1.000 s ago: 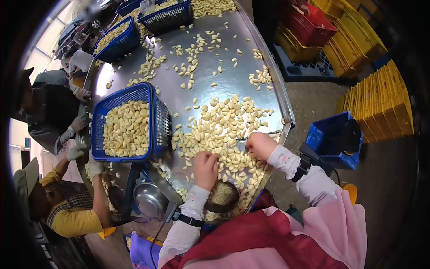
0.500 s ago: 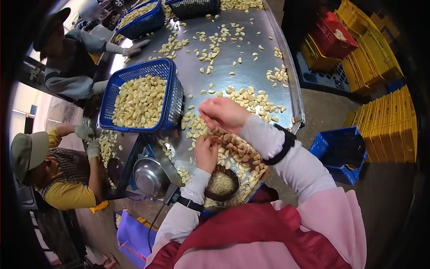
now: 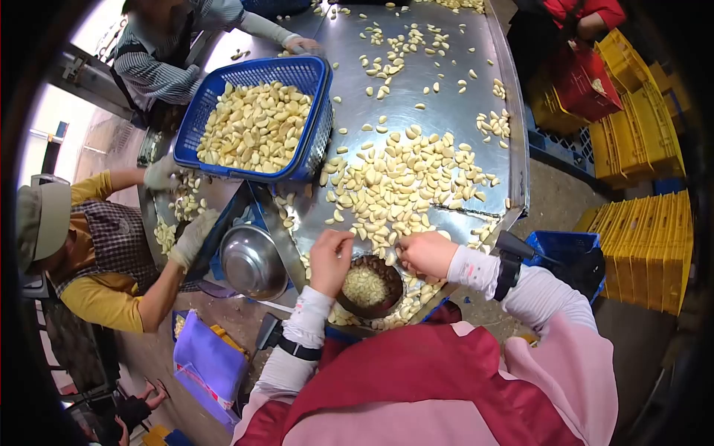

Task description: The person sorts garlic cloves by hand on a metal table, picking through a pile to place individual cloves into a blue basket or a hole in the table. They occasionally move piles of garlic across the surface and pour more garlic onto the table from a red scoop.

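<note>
A dark metal bowl (image 3: 393,281) holding peeled garlic sits at the near edge of the steel table (image 3: 416,82). My left hand (image 3: 331,259) is curled against the bowl's left rim, its fingertips among loose cloves; whether it holds one is hidden. On the bowl's right rim rests my right hand (image 3: 425,253), closed in a fist, seemingly around cloves. Just beyond both hands spreads a wide pile of peeled garlic cloves (image 3: 394,186).
A blue basket (image 3: 318,111) full of cloves stands at the left of the table. An empty steel bowl (image 3: 253,262) lies below the edge, near a co-worker's gloved hand (image 3: 192,236). Another person (image 3: 171,44) works at the far left. Yellow crates (image 3: 647,238) and a blue crate (image 3: 554,245) stand at the right.
My right hand rose over the pile half a second ago and has come back down to the bowl's right rim. My left hand stayed by the bowl. The view shifted forward over the table.
</note>
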`<state>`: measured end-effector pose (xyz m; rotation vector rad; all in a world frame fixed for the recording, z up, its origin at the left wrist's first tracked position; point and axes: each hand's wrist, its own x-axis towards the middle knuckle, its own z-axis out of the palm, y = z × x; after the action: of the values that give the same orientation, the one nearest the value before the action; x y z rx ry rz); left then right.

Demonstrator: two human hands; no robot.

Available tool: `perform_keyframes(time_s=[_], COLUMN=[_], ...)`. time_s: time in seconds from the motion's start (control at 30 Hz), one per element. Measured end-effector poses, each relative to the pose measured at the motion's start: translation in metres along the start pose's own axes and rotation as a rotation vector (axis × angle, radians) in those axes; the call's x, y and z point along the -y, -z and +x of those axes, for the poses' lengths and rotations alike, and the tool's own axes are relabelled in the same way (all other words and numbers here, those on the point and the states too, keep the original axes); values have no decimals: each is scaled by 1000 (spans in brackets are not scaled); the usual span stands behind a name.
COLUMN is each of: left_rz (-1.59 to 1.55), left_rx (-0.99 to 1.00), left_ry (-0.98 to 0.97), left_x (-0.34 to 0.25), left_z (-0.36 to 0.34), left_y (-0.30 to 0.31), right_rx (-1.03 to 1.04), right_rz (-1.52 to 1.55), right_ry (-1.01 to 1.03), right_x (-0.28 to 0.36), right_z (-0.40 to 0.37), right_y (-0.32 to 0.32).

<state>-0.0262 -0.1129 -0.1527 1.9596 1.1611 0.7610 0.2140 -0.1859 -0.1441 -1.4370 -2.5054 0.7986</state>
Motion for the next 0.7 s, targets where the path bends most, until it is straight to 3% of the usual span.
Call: perform_keyframes(time_s=[0.03,0.1,0.17,0.2,0.23,0.37,0.43,0.53,0.6,0.63,0.67,0.7], left_rz=[-43,39,64,60,90,76,69,39,-96,-89,-105,-105], left_rx=[6,39,259,304,415,403,268,195,173,68,-49,122], left_ry=[10,-156,61,5,57,51,29,13,12,-37,-50,49], left_x=[0,7,-16,-19,-23,-5,-15,-20,-38,-20,-23,-18], left_z=[-7,-21,-36,-41,-42,-52,-55,-53,-53,-52,-55,-53], left_y=[-13,-43,-52,-57,-59,-97,-96,-87,-52,-73,-62,-55], right_rx=[-7,3,36,89,4,-25,-34,-13,-5,-3,4,155], right_rz=[-116,-198,-266,-321,-308,-378,-307,188,290,405,294,324], right_ry=[51,-38,-80,-116,-122,-65,-121,-389,-367,-355,-318,-349], right_x=[5,3,17,20,9,-6,17,26,29,28,29,28], right_z=[-8,-14,-10,-10,-13,-15,-8,3,15,17,22,25], right_y=[-4,-35,-25,-26,-38,-42,-23,2,3,2,-2,2])
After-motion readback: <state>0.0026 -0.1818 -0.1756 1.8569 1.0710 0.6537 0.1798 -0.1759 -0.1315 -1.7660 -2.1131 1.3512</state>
